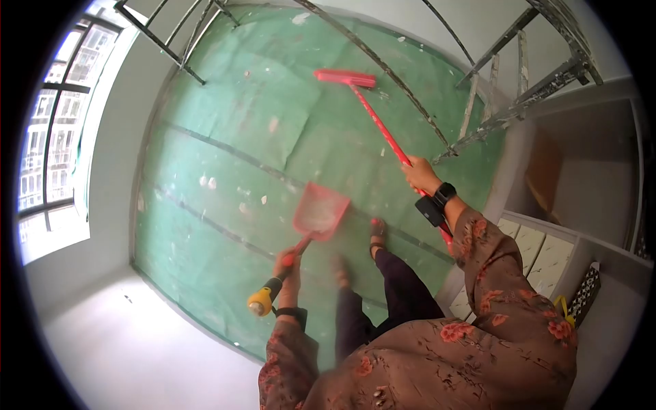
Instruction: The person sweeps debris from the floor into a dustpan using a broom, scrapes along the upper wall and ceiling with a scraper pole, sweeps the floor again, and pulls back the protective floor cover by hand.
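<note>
My left hand (288, 265) is closed round the handle of a red dustpan (322, 210), whose pan lies near my feet with pale dust in it. A yellow-and-black end (260, 301) of a handle sticks out below that hand. My right hand (420, 176) grips the red pole of a broom (383, 130). Its wide red head (345, 77) is at the far part of the green floor covering (225, 157), well apart from the dustpan. A dark watch and a black device sit at my right wrist.
Paint-spattered metal scaffolding (403, 80) stands at the top and upper right. A barred window (58, 130) is on the left wall. Built-in shelving (581, 239) with pale panels (540, 256) lies to the right. Small white debris dots the floor covering.
</note>
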A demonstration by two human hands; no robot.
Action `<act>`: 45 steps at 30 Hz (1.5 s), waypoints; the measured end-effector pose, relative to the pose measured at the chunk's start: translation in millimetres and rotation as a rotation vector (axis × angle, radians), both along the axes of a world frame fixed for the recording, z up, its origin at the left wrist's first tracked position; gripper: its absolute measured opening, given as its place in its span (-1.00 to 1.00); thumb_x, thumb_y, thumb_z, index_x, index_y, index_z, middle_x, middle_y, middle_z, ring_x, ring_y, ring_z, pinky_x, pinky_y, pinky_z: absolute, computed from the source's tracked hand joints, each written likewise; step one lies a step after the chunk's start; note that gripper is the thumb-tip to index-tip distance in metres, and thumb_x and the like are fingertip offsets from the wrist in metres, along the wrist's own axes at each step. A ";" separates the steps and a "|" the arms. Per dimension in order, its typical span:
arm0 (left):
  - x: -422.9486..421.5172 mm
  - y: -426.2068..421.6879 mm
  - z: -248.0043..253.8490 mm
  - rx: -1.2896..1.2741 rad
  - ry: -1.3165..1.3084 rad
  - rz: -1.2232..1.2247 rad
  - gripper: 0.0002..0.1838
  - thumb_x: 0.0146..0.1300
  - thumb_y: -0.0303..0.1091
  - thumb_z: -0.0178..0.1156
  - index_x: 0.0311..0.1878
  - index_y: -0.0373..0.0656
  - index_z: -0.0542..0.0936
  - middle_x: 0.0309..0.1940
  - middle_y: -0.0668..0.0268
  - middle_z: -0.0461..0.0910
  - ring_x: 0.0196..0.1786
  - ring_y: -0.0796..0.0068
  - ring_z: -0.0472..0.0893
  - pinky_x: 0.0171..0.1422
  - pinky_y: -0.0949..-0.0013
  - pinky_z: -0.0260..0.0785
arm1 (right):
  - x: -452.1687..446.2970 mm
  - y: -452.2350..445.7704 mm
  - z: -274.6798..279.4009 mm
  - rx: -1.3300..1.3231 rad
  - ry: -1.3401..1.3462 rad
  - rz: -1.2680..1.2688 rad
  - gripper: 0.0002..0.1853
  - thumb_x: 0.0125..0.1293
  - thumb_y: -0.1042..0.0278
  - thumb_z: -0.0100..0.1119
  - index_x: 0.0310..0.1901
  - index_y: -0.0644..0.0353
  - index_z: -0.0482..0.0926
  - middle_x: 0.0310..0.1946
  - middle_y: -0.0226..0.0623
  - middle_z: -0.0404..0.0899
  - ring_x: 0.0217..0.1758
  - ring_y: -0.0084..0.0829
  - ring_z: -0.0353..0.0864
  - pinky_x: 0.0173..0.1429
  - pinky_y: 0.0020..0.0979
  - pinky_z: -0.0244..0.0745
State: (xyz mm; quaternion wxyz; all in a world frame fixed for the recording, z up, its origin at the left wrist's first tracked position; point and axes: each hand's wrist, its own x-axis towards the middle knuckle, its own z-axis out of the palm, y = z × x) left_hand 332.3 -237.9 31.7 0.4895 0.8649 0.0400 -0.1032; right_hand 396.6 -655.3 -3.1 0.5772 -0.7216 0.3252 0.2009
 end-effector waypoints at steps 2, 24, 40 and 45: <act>-1.7 7.7 -11.1 -0.015 -0.015 0.011 -0.77 0.06 -0.55 0.22 -0.16 -0.20 0.53 -0.22 0.26 0.57 -0.12 0.43 0.54 0.07 0.39 0.35 | 1.5 1.4 6.7 0.037 -0.017 -0.003 -0.74 0.20 0.37 -0.03 -0.07 0.16 0.44 -0.70 -0.35 0.36 -0.80 -0.49 0.34 -0.76 -0.41 0.27; -5.2 42.3 -66.9 -0.075 -0.065 -0.090 -0.75 0.07 -0.43 0.24 -0.17 -0.20 0.48 -0.34 0.28 0.53 -0.20 0.44 0.51 -0.08 0.37 0.38 | -275.9 118.9 81.4 -0.303 0.217 0.467 -0.73 0.16 0.32 0.03 -0.11 0.20 0.40 -0.35 0.10 0.53 -0.23 0.10 0.50 -0.18 -0.05 0.40; -7.8 73.3 -6.2 -0.168 -0.017 -0.156 -0.75 0.07 -0.23 0.26 -0.25 -0.16 0.55 -0.48 0.26 0.59 -0.37 0.37 0.60 -0.31 0.28 0.41 | -452.6 208.3 105.5 -0.272 -0.144 0.199 -0.67 0.15 0.31 0.17 -0.05 0.21 0.46 -0.47 -0.02 0.48 -0.46 -0.14 0.49 -0.32 -0.29 0.40; -15.9 75.6 26.7 -0.105 -0.029 -0.257 -0.78 0.03 -0.35 0.27 -0.24 -0.15 0.53 -0.42 0.28 0.53 -0.36 0.39 0.55 -0.25 0.35 0.40 | -477.2 225.3 119.5 -0.248 0.044 0.067 -0.75 0.19 0.30 0.10 -0.15 0.25 0.47 -0.51 -0.01 0.46 -0.48 -0.13 0.49 -0.36 -0.27 0.39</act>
